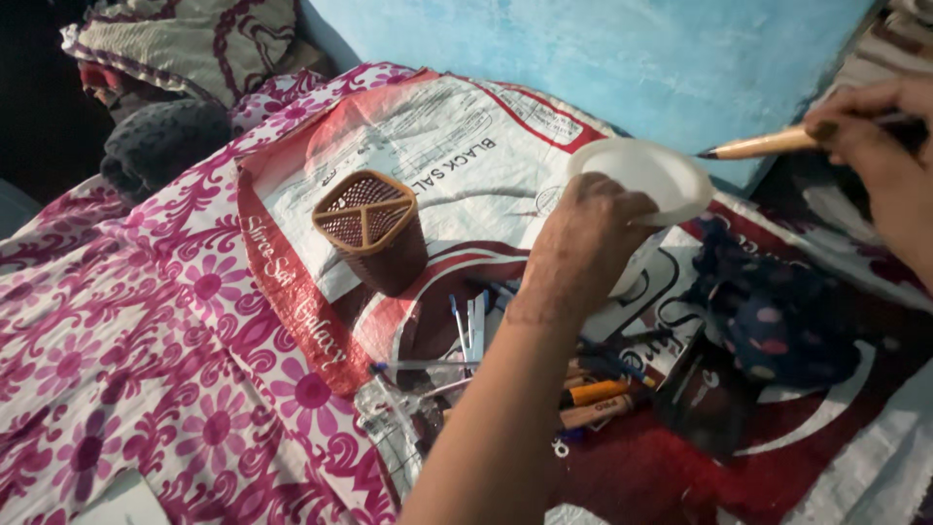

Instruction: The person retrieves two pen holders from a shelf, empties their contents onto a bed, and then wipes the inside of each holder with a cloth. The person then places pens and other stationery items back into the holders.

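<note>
My left hand [581, 243] grips the near rim of a small white plastic bowl [646, 175] and holds it above a printed woven sack [457, 165]. At the upper right, my right hand [880, 146] is closed around a wooden-handled brush [763, 146]. Its dark tip points at the bowl's right edge, just short of it. A brown lattice pen holder [369, 233] with divided compartments stands upright on the sack, left of my left hand.
A heap of pens and markers [544, 389] lies on the sack under my left forearm, beside a clear plastic bag [394, 428]. A dark dotted cloth pouch [777, 311] rests at right. Pink floral bedding [146, 340] covers the left, and a blue wall [632, 49] rises behind.
</note>
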